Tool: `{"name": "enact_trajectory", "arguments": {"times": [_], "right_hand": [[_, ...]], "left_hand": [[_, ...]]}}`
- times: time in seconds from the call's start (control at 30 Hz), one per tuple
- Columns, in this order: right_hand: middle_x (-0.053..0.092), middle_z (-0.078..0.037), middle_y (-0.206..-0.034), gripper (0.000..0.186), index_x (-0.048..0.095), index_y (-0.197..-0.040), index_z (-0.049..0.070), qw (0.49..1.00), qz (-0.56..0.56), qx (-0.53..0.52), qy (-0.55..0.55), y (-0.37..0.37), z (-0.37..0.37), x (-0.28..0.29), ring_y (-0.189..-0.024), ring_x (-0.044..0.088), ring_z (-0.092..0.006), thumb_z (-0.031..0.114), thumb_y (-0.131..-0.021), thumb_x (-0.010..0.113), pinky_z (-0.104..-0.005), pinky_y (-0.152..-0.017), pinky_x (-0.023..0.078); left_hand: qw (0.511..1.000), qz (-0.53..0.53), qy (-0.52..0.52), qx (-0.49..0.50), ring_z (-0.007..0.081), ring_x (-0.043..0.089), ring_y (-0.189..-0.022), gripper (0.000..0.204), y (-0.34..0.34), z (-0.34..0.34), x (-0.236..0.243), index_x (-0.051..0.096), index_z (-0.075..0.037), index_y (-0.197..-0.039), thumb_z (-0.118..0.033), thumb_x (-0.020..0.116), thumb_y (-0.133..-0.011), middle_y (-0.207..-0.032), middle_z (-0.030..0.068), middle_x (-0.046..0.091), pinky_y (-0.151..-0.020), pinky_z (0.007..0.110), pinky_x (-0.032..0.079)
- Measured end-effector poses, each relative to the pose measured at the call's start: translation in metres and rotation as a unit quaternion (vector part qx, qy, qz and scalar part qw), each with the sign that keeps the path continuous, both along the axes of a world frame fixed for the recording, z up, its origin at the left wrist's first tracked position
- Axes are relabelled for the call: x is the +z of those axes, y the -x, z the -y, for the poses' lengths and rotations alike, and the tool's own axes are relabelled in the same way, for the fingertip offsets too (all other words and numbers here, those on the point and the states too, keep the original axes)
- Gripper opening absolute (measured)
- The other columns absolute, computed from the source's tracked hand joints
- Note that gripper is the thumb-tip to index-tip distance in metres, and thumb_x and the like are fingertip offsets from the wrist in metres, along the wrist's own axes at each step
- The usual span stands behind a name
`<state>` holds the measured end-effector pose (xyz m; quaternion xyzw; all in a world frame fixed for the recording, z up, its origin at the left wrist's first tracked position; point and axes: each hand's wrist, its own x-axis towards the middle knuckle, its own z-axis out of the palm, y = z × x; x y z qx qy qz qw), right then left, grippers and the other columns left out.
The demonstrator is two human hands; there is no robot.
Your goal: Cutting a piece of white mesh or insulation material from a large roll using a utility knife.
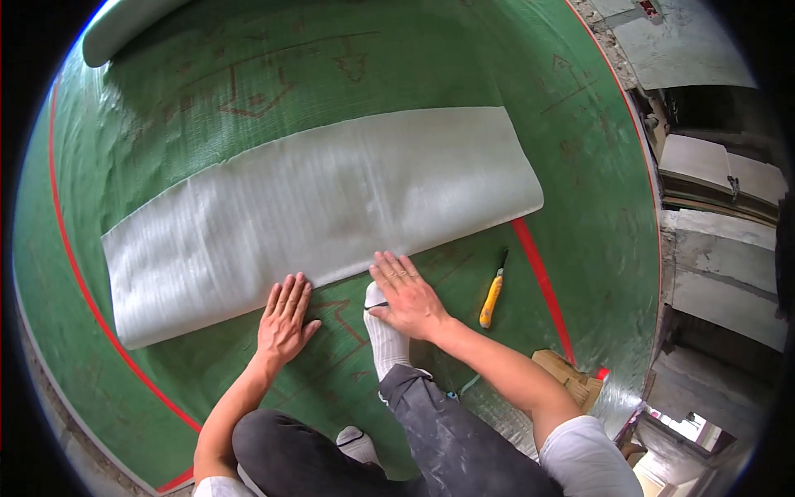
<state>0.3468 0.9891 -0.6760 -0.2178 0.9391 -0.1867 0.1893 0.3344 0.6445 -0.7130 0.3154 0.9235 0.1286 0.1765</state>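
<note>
A long white foam sheet lies folded across the green floor covering. My left hand is spread open, its fingertips on the sheet's near edge left of centre. My right hand is open too, fingertips at the same edge further right, over my socked foot, partly hiding it. To the right of that hand, a yellow utility knife lies on the covering, blade pointing away from me.
A rolled pale material sits at the upper left. Red tape crosses the covering. A piece of cardboard lies at lower right. Along the right edge are concrete steps with boards on them.
</note>
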Motion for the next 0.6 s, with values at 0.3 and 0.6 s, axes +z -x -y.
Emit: {"name": "enact_trajectory", "arguments": {"times": [0.3,0.6], "right_hand": [[0.026,-0.024,-0.185,0.094,0.033,-0.175,-0.003,0.992,-0.052,-0.101,-0.048,-0.012,-0.113,-0.019,-0.173,0.024,-0.0392,0.063,-0.112,0.054,-0.0541,-0.142,0.017],[0.024,-0.026,-0.185,0.095,0.028,-0.176,-0.003,0.95,-0.103,-0.266,-0.128,0.002,-0.199,-0.041,-0.174,0.021,-0.04,0.062,-0.113,0.054,-0.054,-0.142,0.016]], "left_hand": [[1.0,0.016,0.022,0.007,0.0319,0.019,-0.175,0.094,-0.004,0.001,-0.005,0.037,-0.003,-0.176,-0.051,0.07,-0.103,-0.188,0.0163,0.026,-0.144,0.051,0.013],[0.999,0.015,0.033,-0.002,0.0344,0.018,-0.175,0.095,-0.006,0.008,-0.011,0.036,-0.001,-0.176,-0.05,0.071,-0.102,-0.188,0.0189,0.024,-0.144,0.052,0.011]]}}
